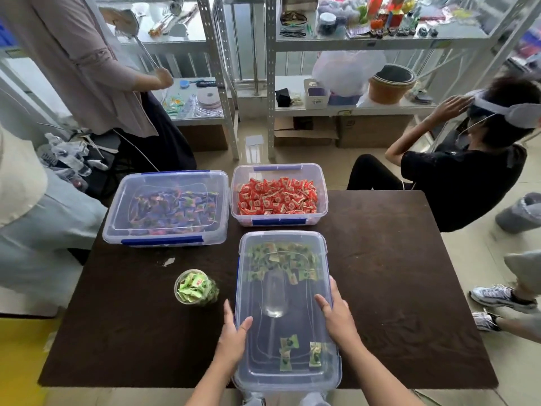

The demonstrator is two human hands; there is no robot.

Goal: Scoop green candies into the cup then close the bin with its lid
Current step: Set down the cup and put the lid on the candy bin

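A clear plastic bin [330, 373] stands at the table's near edge with its clear lid [282, 238] lying on top. Green candies [281, 259] show through the lid at the far end, a few more near me, and a clear scoop [275, 294] lies inside. My left hand [232, 335] holds the lid's left edge, thumb on top. My right hand [336, 315] holds the right edge the same way. A clear cup [196, 288] heaped with green candies stands left of the bin.
A lidded bin of purple candies [167, 209] stands at the back left and an open bin of red candies [278, 196] at the back middle. People surround the dark table [395, 288]; metal shelves stand behind.
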